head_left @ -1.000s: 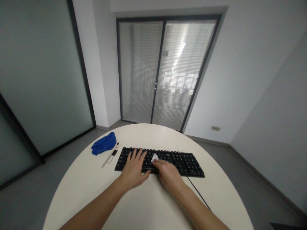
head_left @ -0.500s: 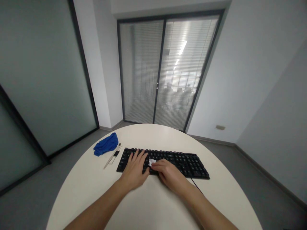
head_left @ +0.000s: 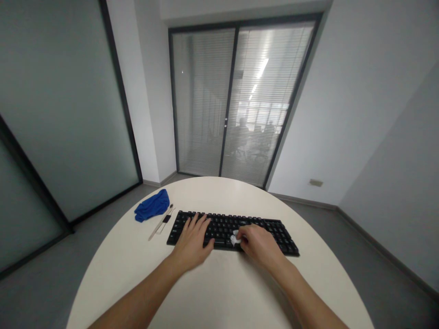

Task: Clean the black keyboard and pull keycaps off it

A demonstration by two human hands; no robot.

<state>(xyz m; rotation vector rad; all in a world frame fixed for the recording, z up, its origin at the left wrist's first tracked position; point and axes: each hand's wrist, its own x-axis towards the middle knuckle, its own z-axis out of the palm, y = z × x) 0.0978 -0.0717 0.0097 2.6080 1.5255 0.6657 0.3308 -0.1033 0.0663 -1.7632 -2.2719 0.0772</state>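
A black keyboard (head_left: 222,225) lies across the middle of the round table. My left hand (head_left: 192,241) rests on its left part, fingers spread over the keys and thumb near the front edge, holding nothing. Over the right-centre keys, my right hand (head_left: 259,243) pinches a crumpled white wipe (head_left: 235,238), which touches the lower rows of keys. The fingertips of my right hand are curled and partly hidden.
On the pale round table (head_left: 219,283), left of the keyboard, lie a blue cloth (head_left: 152,205), a thin brush (head_left: 159,224) and a small tool with a black part (head_left: 166,219). A glass door stands beyond the table.
My right hand has moved to the right along the keyboard with the white wipe. My left hand has stayed in place.
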